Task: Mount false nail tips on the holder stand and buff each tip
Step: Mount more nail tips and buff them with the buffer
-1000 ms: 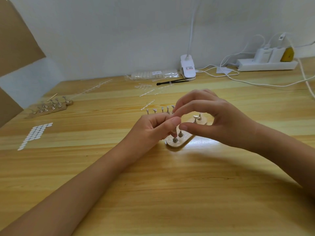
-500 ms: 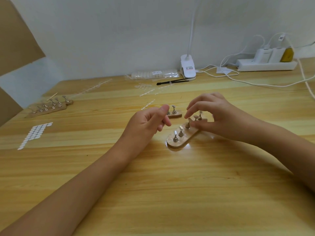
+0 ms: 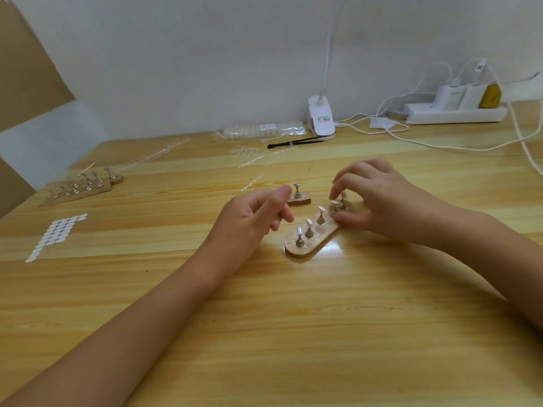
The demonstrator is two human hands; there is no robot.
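On the counter [image 3: 293, 333] the holder stand [image 3: 320, 236] lies just in front of both hands. Its long side runs from a round end near the person, on the left, away to the right. Its pegs stand up in a row, and some have nail tips [image 3: 321, 208] on top. The left hand [image 3: 255, 215] is just beside the stand, fingers loosely curled, with nothing seen in it. The right hand [image 3: 385, 204] is nearer. It holds the far end, thumb on the edge, fingertips [image 3: 333, 196] over the last pegs. I think the next tip goes there.
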